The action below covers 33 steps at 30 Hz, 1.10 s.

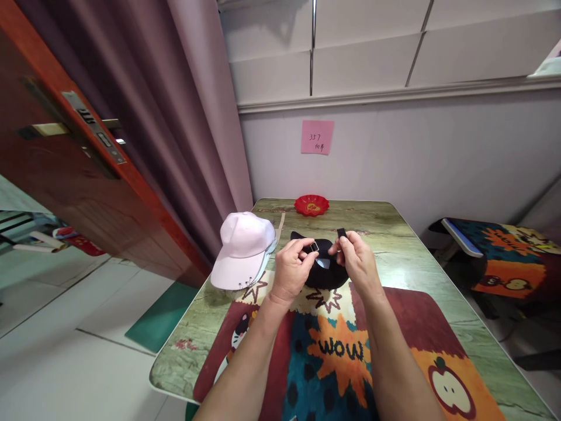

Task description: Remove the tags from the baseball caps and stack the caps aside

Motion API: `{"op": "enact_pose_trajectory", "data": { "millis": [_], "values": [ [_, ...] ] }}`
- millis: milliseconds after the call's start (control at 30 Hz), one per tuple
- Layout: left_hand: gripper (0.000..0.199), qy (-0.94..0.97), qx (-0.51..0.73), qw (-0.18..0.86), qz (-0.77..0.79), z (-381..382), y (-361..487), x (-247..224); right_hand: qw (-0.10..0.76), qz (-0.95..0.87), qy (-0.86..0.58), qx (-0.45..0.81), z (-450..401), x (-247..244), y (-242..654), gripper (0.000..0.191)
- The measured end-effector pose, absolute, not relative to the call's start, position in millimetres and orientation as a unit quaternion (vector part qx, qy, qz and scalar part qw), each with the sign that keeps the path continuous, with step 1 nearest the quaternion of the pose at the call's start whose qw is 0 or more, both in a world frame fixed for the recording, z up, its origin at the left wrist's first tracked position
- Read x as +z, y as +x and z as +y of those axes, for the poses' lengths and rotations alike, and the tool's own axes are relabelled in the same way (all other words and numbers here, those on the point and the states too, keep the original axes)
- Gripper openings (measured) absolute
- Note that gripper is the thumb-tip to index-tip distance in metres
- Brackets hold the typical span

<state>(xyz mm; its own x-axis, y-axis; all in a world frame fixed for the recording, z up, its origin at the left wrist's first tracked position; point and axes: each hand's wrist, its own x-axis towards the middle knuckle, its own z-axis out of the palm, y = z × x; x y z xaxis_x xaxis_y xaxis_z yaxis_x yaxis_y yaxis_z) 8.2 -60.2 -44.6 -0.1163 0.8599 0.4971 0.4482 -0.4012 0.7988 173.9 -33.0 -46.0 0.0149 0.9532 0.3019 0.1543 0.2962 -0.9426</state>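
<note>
A black cap (326, 279) lies in front of me on the table, partly covered by my hands. My left hand (294, 266) pinches a small metal buckle (314, 247) at the cap's back. Between the thumb and fingers of my right hand (356, 260) is the end of a black strap (341, 233), raised above the cap. Strap end and buckle are apart from each other. To the left of my hands sits a pale pink cap (248, 237), stacked over a light-coloured one, with small rings on its brim.
A red scalloped dish (311, 205) stands at the table's far edge. A colourful mat (331, 374) covers the near part of the table (175, 362). A pink note (317, 137) hangs on the wall. At left are a curtain and an open wooden door (65, 175).
</note>
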Motion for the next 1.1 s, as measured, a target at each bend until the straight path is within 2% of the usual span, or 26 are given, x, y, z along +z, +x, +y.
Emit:
{"op": "enact_pose_trajectory", "data": {
  "millis": [100,233,367,567,767,1100],
  "values": [
    [0.025,0.606,0.553,0.256,0.512,-60.8,11.0,-46.1,0.563,-0.599,-0.438,0.364,-44.5,-30.8,177.5,0.032],
    [0.025,0.587,0.56,0.293,0.506,-59.9,8.9,-44.1,0.548,-0.576,-0.418,0.439,-54.2,-22.9,174.0,0.038],
    [0.028,0.571,0.568,0.333,0.49,-59.3,5.5,-43.5,0.51,-0.596,-0.427,0.451,-46.7,-37.1,165.2,0.035],
    [0.029,0.574,0.546,0.38,0.477,-61.0,5.5,-44.8,0.482,-0.612,-0.43,0.457,-31.7,-56.1,162.1,0.041],
    [0.031,0.564,0.541,0.396,0.482,-62.3,4.3,-41.9,0.499,-0.592,-0.441,0.455,-29.6,-58.7,163.2,0.041],
    [0.033,0.571,0.534,0.406,0.473,-62.5,2.5,-43.7,0.444,-0.597,-0.417,0.522,-37.0,-46.6,164.8,0.047]
  ]
}}
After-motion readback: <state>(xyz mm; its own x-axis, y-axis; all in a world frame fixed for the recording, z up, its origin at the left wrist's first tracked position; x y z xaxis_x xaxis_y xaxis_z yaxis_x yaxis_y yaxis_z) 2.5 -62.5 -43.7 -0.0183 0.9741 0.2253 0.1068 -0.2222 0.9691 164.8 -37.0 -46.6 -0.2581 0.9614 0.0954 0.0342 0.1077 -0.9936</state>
